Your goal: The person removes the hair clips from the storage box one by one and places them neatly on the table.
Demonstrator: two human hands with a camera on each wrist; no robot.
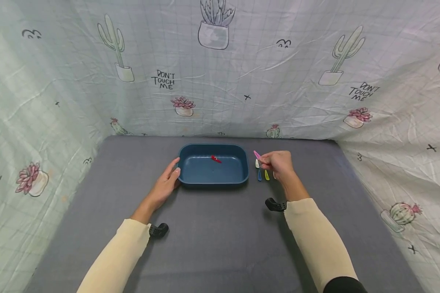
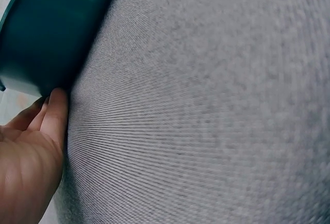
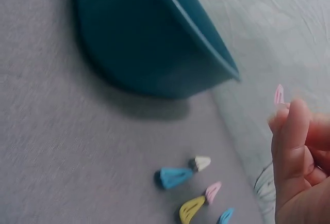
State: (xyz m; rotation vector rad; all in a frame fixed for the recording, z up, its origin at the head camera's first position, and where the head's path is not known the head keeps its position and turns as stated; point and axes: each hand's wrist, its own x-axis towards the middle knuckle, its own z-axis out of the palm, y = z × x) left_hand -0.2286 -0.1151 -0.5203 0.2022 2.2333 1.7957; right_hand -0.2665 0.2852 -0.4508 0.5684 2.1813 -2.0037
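A dark blue rectangular plastic basin stands on the grey table. Inside it, near the back wall, lies something small and red, too small to tell its kind. My left hand rests against the basin's left end, its fingers fairly straight along the wall. To the right of the basin, my right hand pinches a pink snap hair clip between thumb and fingertips, raised above the table. Below that hand lie more hair clips: a white one, a blue one, a yellow one and a pink one.
Another blue clip lies at the lower edge of the right wrist view. A pale curtain printed with cacti hangs behind and on both sides of the grey table. Black bands sit at both wrists.
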